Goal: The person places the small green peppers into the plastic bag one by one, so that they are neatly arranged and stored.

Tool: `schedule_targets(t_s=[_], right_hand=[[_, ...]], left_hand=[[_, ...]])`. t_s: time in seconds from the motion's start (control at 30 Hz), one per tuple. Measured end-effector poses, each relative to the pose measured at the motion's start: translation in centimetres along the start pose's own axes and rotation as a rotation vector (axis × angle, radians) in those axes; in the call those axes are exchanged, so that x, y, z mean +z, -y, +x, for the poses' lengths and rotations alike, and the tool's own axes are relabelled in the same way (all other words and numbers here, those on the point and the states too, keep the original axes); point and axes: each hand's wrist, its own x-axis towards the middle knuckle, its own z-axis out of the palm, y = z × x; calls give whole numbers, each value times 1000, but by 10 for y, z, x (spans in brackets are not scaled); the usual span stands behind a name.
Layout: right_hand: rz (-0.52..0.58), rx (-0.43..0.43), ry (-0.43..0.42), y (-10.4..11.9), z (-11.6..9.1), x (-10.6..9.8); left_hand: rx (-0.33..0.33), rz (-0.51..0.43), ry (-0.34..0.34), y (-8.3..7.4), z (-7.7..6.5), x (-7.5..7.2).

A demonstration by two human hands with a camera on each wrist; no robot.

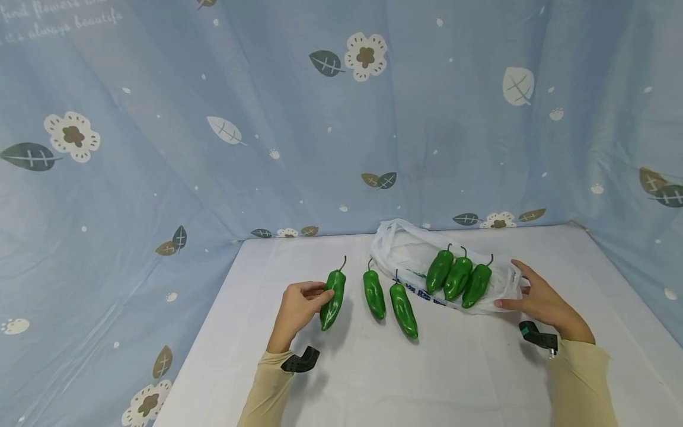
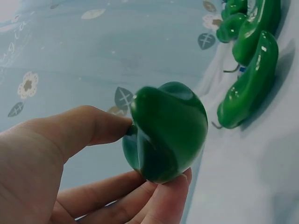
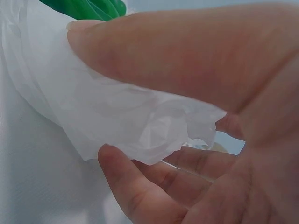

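Head view, left hand (image 1: 299,308) pinching one green pepper (image 1: 333,300), two loose peppers (image 1: 375,295) nearby; right hand (image 1: 540,299) spread apart at plastic bag (image 1: 503,283) under three peppers (image 1: 458,279)

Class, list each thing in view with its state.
Held pepper: glossy, stem attached.
Left hand: pinching it.
Plastic bag: crumpled.
Three clustered peppers: on the bag.
Two middle peppers: on the table.
Right hand: at bag's edge, thumb and fingers apart.
Wall cloth: hanging, creased.
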Motion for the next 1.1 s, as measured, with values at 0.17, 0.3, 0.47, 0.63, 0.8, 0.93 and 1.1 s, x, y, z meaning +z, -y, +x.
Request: schedule_targets(t_s=[0.17, 0.3, 0.47, 0.63, 0.8, 0.93, 1.1], right_hand=[[-1, 1, 2, -1, 0, 1], [1, 1, 4, 0, 0, 1], [-3, 2, 3, 1, -1, 1], [2, -6, 1, 1, -1, 0], [3, -4, 2, 2, -1, 0], [5, 4, 5, 3, -1, 0], [0, 9, 3, 3, -1, 0]], left_hand=[[9, -23, -4, -8, 4, 2], [32, -36, -5, -14, 8, 4], [40, -40, -6, -23, 14, 7], [43, -51, 7, -31, 19, 9], [64, -38, 17, -35, 24, 11], [87, -20, 19, -37, 27, 13], [110, -7, 30, -44, 32, 16]])
